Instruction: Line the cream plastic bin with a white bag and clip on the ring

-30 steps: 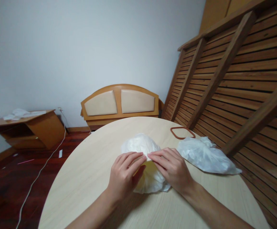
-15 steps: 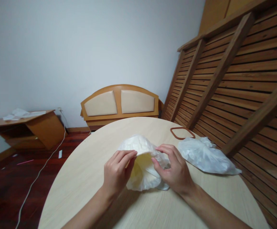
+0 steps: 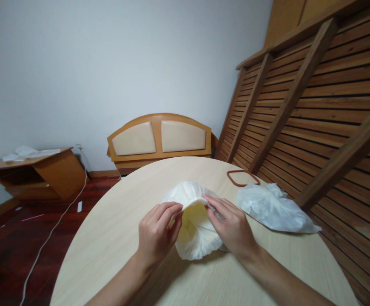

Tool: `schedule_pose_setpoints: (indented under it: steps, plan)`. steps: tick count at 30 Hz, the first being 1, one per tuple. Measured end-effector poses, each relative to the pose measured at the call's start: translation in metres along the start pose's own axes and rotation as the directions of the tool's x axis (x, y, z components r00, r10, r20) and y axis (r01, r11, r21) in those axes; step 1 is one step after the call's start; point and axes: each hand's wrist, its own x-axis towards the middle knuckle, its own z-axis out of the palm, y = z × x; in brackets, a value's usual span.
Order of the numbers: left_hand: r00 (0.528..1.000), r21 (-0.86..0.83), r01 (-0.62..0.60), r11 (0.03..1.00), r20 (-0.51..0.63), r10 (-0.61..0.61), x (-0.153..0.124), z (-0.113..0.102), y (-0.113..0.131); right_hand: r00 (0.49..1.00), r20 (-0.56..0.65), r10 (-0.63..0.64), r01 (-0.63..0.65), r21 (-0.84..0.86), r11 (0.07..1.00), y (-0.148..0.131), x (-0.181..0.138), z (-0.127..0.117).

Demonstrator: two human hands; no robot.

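A crumpled white plastic bag (image 3: 197, 246) lies in front of me, its rounded mouth facing me. Pale yellow shows inside; whether a container sits within it I cannot tell. At the left of the mouth, my left hand (image 3: 161, 229) pinches the bag's edge between thumb and fingers. My right hand (image 3: 232, 225) is closed on the upper right of the same edge, thumb below and fingers above. Between the two hands the edge looks stretched into a thick, rolled band. Both hands' fingertips are partly hidden by the plastic.
On the round pale wooden table (image 3: 108, 246), a brown rounded frame (image 3: 232, 182) and a second, filled white plastic bag (image 3: 276, 210) lie to the right. Slatted wooden panels (image 3: 315, 106) lean beyond. A headboard (image 3: 159, 136) stands behind; a cable (image 3: 47, 238) runs along the floor at left.
My right hand has shifted left and closed from a spread grasp onto the bag's edge. The bag's mouth has turned slightly and its lower edge sits a little lower. The left hand has barely moved.
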Motion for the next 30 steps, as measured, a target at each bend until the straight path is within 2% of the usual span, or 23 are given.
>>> schedule_pose_setpoints:
  steps: [4, 8, 11, 15, 20, 25, 30]
  plan:
    - [1.0, 0.085, 0.0, 0.996, 0.031, -0.002, 0.001, -0.001, 0.009, 0.998, 0.018, -0.056, 0.056, -0.024, 0.998, 0.0, 0.002, -0.005]
    - [1.0, 0.143, -0.028, 0.989, 0.011, 0.026, 0.004, -0.005, 0.021, 0.99, 0.067, -0.125, 0.13, -0.071, 0.989, -0.007, 0.003, -0.011]
    - [0.998, 0.133, -0.067, 0.989, 0.015, 0.066, 0.006, -0.008, 0.025, 0.98, 0.1, -0.171, 0.181, -0.099, 0.978, -0.017, 0.004, -0.013]
    - [0.993, 0.089, -0.086, 0.992, 0.086, 0.078, 0.006, -0.008, 0.024, 0.968, 0.109, -0.225, 0.237, -0.106, 0.966, -0.024, 0.004, -0.012]
    - [0.996, 0.082, -0.049, 0.995, 0.074, 0.043, 0.005, -0.007, 0.018, 0.967, 0.143, -0.212, 0.225, -0.081, 0.971, -0.021, 0.002, -0.01]
    - [0.999, 0.095, 0.024, 0.995, 0.041, -0.028, 0.004, -0.005, 0.008, 0.973, 0.072, -0.218, 0.226, -0.115, 0.967, -0.023, 0.003, -0.01]
    - [0.993, 0.026, 0.108, 0.994, 0.054, -0.109, 0.002, -0.006, -0.001, 0.986, 0.043, -0.158, 0.161, -0.072, 0.984, -0.022, 0.003, -0.007]
